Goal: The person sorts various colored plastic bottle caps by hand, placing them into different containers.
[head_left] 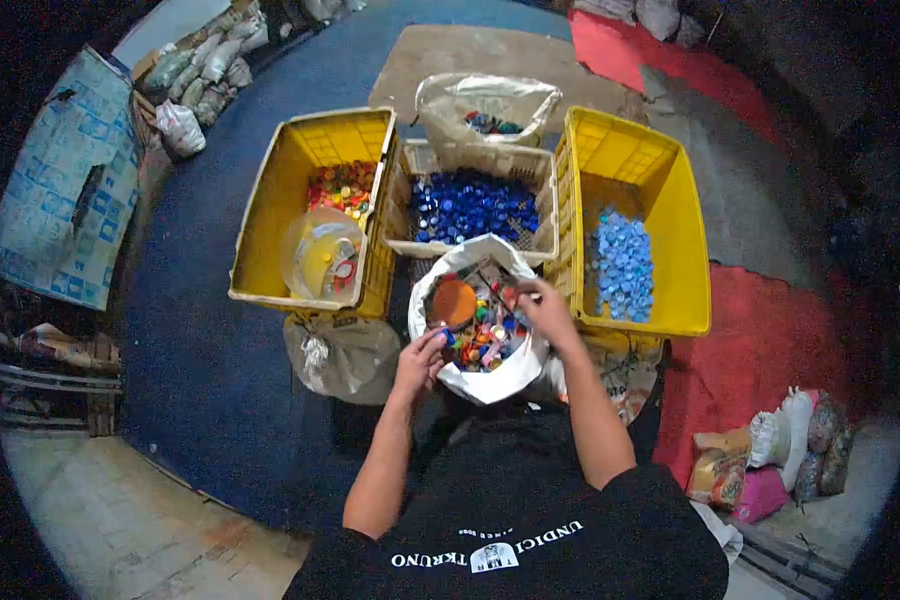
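In the head view, a white sack (482, 386) gapes open in front of the person, filled with mixed bottle caps (490, 345) and a round orange lid (454, 302) at its left side. The left hand (422, 364) is at the sack's left rim, thumb and fingers pinched around a blue bottle cap (448, 337). The right hand (542, 306) reaches over the sack's right rim, fingers partly curled — whether they grip anything, I cannot tell.

Beyond the sack stands a white plastic crate (401, 200) of dark blue caps (475, 205). Left of the sack, a yellow crate (265, 225) has red and orange caps (342, 188) and a translucent tub (298, 250); right of the sack, a second yellow crate (678, 225) bears light blue caps (623, 265).
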Motion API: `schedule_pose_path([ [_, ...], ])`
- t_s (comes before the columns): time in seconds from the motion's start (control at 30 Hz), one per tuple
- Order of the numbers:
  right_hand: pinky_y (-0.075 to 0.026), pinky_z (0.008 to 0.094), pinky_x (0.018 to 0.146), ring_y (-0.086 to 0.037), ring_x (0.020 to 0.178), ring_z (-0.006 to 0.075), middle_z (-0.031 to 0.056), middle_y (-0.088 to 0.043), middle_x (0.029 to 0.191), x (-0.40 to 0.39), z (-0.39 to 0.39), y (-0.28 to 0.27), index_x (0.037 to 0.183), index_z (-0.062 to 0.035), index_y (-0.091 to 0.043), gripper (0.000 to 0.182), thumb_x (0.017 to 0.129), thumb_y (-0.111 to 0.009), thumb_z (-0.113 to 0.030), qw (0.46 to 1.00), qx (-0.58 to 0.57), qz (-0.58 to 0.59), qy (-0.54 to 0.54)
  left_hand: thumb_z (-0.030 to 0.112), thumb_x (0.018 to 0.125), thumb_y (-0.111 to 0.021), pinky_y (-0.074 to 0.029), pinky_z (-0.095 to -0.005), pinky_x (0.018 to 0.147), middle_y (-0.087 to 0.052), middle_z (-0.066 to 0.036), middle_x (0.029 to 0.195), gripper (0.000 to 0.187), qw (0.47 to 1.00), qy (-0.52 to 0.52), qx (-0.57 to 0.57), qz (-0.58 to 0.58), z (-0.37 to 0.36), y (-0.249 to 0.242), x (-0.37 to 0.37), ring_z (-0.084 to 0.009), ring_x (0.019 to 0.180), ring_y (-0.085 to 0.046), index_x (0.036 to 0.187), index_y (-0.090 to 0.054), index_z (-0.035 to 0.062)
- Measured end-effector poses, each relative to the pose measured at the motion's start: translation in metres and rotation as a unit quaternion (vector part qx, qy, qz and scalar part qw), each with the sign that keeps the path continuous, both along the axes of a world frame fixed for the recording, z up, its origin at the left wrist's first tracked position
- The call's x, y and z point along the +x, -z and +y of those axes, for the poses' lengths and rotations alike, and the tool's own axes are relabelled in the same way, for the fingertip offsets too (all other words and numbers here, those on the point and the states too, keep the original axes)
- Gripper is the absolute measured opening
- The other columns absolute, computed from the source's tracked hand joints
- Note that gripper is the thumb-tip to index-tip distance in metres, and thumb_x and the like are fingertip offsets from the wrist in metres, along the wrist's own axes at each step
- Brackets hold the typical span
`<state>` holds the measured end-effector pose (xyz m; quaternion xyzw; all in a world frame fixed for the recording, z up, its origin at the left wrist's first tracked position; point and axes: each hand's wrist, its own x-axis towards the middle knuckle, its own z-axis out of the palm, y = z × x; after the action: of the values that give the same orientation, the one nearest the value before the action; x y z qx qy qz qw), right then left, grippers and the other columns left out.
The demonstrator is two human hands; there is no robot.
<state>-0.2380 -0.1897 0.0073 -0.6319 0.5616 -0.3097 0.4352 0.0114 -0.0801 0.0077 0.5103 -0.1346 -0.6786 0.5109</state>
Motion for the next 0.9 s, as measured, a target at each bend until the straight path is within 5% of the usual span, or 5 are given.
schedule_pose_path([
  [0.23, -0.053, 0.0296, 0.074, -0.063, 0.085, 0.0196, 0.0111, -0.064, 0.098, -0.001, -0.009, 0.019, 0.110, 0.0010, -0.060, 0.025, 0.086, -0.059, -0.008, 0.961, 0.186, -0.192, 0.063, 0.020, 0.090, -0.064, -0.052, -0.0243, 0.073, -0.064, -0.008, 0.099, 0.039, 0.999, -0.003, 0.037, 0.000, 0.007, -0.018, 0.002, -0.0151, 0.086, -0.065, 0.122, -0.055, 0.0000],
  [0.33, -0.052, 0.0377, 0.081, -0.066, 0.088, 0.0302, 0.0190, -0.067, 0.090, 0.015, -0.004, 0.043, 0.102, -0.0003, -0.066, 0.027, 0.077, -0.062, -0.008, 0.980, -0.015, 0.187, -0.067, 0.022, 0.089, -0.064, -0.051, -0.0212, 0.069, -0.064, -0.007, 0.098, 0.041, 0.998, 0.008, 0.055, 0.000, 0.002, -0.017, -0.002, -0.0132, 0.084, -0.065, 0.122, -0.054, 0.0005],
  [0.47, -0.051, 0.0451, 0.078, -0.064, 0.085, 0.0380, 0.0229, -0.065, 0.086, 0.035, 0.000, 0.055, 0.087, -0.0018, -0.067, 0.019, 0.071, -0.066, -0.012, 0.950, 0.056, 0.295, -0.087, 0.022, 0.089, -0.064, -0.046, -0.0166, 0.058, -0.065, -0.006, 0.098, 0.039, 0.998, 0.042, 0.024, 0.031, -0.004, -0.001, -0.001, -0.0101, 0.079, -0.064, 0.121, -0.055, 0.0015],
  [0.6, -0.053, 0.0465, 0.069, -0.066, 0.079, 0.0376, 0.0210, -0.066, 0.085, 0.031, 0.012, 0.102, 0.084, -0.0028, -0.069, 0.017, 0.081, -0.055, -0.013, 0.914, 0.014, 0.387, -0.121, 0.020, 0.091, -0.063, -0.023, -0.0194, 0.043, -0.035, 0.011, 0.061, 0.034, 0.999, 0.013, 0.024, 0.026, -0.009, 0.000, -0.011, -0.0019, 0.047, -0.028, 0.119, -0.057, 0.0028],
  [0.9, -0.050, 0.0336, 0.067, -0.061, 0.076, 0.0218, 0.0132, -0.060, 0.087, 0.014, 0.034, 0.017, 0.084, 0.0001, -0.063, 0.034, 0.076, -0.073, -0.031, 0.989, -0.048, 0.085, -0.111, 0.020, 0.089, -0.065, -0.027, -0.0178, 0.043, -0.043, 0.009, 0.062, 0.031, 0.998, 0.050, 0.036, -0.004, 0.005, 0.008, -0.019, -0.0020, 0.049, -0.036, 0.115, -0.056, 0.0056],
])
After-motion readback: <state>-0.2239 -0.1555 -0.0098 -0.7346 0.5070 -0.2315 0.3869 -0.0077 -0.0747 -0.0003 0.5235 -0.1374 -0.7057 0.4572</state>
